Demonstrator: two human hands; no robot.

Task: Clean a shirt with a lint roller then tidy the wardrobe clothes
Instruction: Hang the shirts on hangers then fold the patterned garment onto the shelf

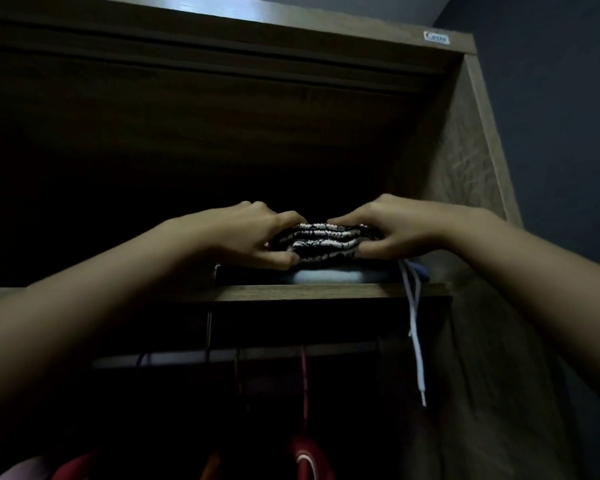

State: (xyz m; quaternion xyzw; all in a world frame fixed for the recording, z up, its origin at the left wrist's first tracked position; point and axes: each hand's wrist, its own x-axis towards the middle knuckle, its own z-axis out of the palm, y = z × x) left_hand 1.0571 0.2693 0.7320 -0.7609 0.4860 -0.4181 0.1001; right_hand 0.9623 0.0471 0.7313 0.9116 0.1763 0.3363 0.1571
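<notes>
A folded black-and-white patterned garment (pixel 321 239) sits on top of a low pile of folded clothes (pixel 312 274) on the wardrobe's upper shelf (pixel 291 292). My left hand (pixel 253 237) grips the garment's left end, fingers over the top and thumb below. Gripping its right end the same way is my right hand (pixel 395 228). Both arms reach up from the bottom corners. No lint roller is in view.
White cords (pixel 414 327) dangle from the pile over the shelf edge at the right. Below the shelf a rail (pixel 257 355) carries hangers with red and other clothes (pixel 302 455). The wardrobe's side panel (pixel 465 168) stands at the right. The shelf's left part is dark.
</notes>
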